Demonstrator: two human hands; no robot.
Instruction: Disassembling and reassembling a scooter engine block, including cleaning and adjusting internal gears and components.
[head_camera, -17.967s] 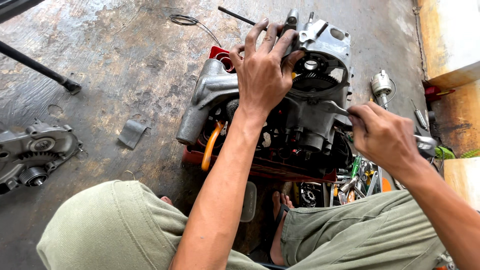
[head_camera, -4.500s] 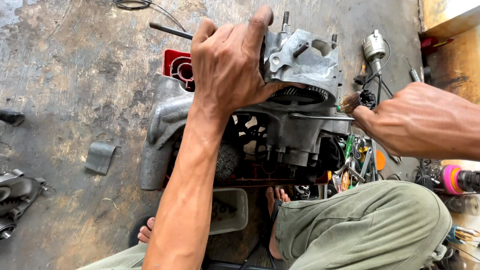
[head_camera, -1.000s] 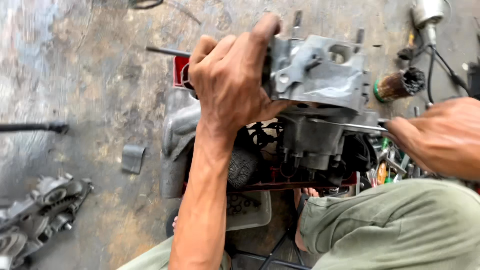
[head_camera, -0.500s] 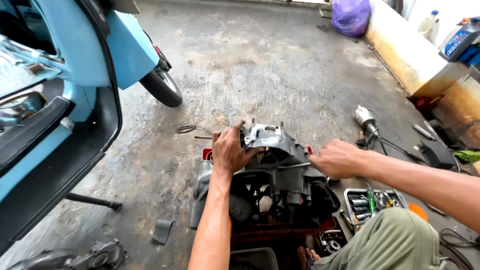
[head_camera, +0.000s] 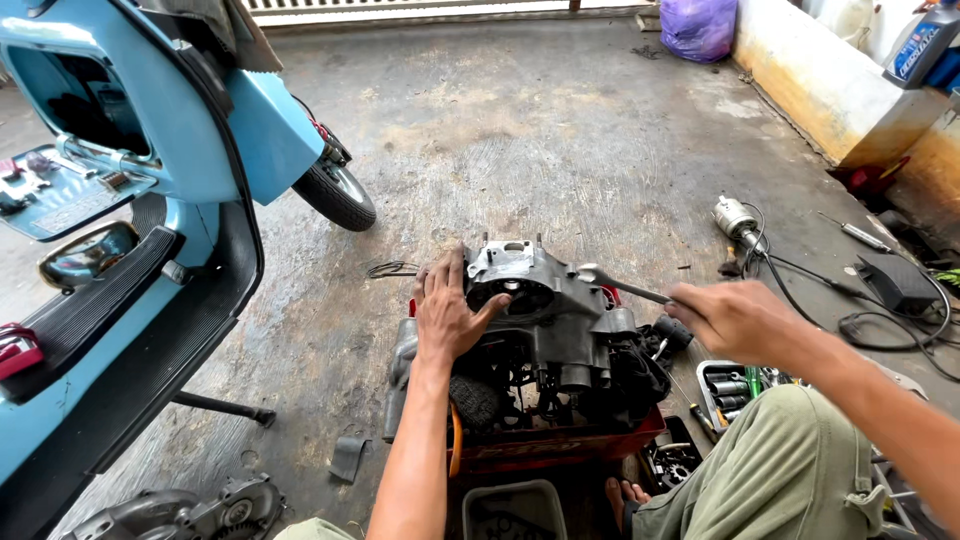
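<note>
Currently, head view: left hand (head_camera: 452, 318) flat on the engine case (head_camera: 545, 310), fingers spread, clasping nothing. Right hand (head_camera: 735, 318) closed around a wrench (head_camera: 622, 286), its head at the case's upper right edge. Engine sits on a red crate (head_camera: 560, 445) on the concrete floor (head_camera: 560, 150), blue scooter (head_camera: 130, 200) to the left.

The grey cast-metal engine case (head_camera: 545, 300) looks matt and grimy, oily in its recesses. The slim steel wrench (head_camera: 620, 287) shines smooth and bright. The rough concrete floor (head_camera: 560, 140) is stained and scuffed. The light-blue scooter body (head_camera: 250, 130) is glossy painted metal, its black footboard mat (head_camera: 90, 305) ribbed rubber.
</note>
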